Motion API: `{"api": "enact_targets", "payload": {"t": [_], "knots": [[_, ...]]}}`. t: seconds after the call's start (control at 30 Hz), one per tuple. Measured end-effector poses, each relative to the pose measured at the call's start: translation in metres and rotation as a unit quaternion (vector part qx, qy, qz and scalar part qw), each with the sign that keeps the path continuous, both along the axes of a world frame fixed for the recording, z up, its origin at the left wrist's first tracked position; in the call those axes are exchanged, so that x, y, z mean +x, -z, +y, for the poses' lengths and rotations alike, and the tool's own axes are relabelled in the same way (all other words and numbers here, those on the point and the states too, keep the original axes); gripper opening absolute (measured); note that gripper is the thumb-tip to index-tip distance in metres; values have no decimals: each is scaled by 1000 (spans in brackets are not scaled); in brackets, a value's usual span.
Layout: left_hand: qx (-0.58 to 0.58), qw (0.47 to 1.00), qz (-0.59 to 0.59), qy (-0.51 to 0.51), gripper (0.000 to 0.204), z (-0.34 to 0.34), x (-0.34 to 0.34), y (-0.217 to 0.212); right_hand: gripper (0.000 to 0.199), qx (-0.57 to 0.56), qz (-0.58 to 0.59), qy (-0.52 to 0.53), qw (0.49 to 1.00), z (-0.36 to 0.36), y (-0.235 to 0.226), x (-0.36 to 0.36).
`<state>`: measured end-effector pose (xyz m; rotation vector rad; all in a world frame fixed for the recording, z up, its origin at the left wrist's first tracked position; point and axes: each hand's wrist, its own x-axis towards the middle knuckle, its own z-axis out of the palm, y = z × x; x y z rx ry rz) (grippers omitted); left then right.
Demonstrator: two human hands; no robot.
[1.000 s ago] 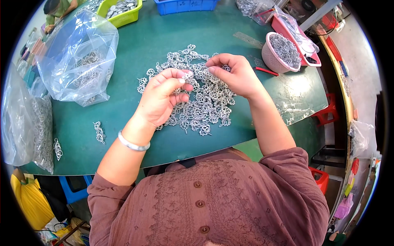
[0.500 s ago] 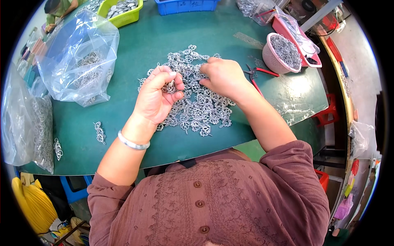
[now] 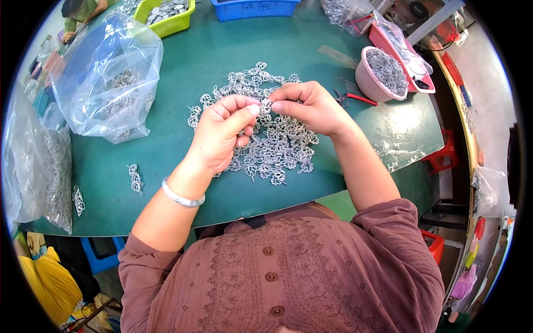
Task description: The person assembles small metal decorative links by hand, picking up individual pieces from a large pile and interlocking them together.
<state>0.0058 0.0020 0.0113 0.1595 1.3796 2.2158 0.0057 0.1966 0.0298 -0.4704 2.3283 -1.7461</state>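
Note:
Over a loose pile of silver looped-wire pieces (image 3: 272,155), my two hands meet at the fingertips. A small flower-shaped wire piece (image 3: 266,106) sits between them. My left hand (image 3: 219,133), with a pale bangle (image 3: 182,198) at its wrist, pinches the piece from the left; its other fingers are curled, and whether more pieces lie in the palm is hidden. From the right, the thumb and forefinger of my right hand (image 3: 319,108) close on the same piece. Red-handled pliers (image 3: 361,99) lie just past my right hand, partly hidden by it.
A pink basket (image 3: 367,83) of wire pieces stands to the right, beside a pink tray (image 3: 383,38). Clear bags (image 3: 105,61) holding wire pieces occupy the left. Green (image 3: 166,26) and blue bins (image 3: 255,10) line the far side. Small wire clusters (image 3: 135,178) lie at the near left.
My right hand has come up from the pile and turned toward my left. My left hand has shifted slightly right, and both now meet at one wire piece.

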Motion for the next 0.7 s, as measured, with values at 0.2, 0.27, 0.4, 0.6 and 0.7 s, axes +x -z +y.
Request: {"api": "enact_targets", "payload": {"t": [0.2, 0.27, 0.4, 0.6, 0.7], "knots": [[6, 1000, 21, 5, 9, 1, 2, 1, 17, -40, -25, 5, 999, -4, 6, 2], [-3, 999, 32, 3, 10, 1, 3, -2, 17, -43, -34, 6, 998, -6, 4, 3], [4, 999, 34, 7, 11, 1, 3, -1, 17, -57, -64, 9, 996, -7, 3, 5], [11, 999, 30, 30, 11, 0, 4, -1, 19, -88, -115, -12, 989, -7, 2, 6], [11, 999, 16, 28, 10, -1, 4, -1, 19, -116, -147, -3, 982, -9, 1, 7]]}}
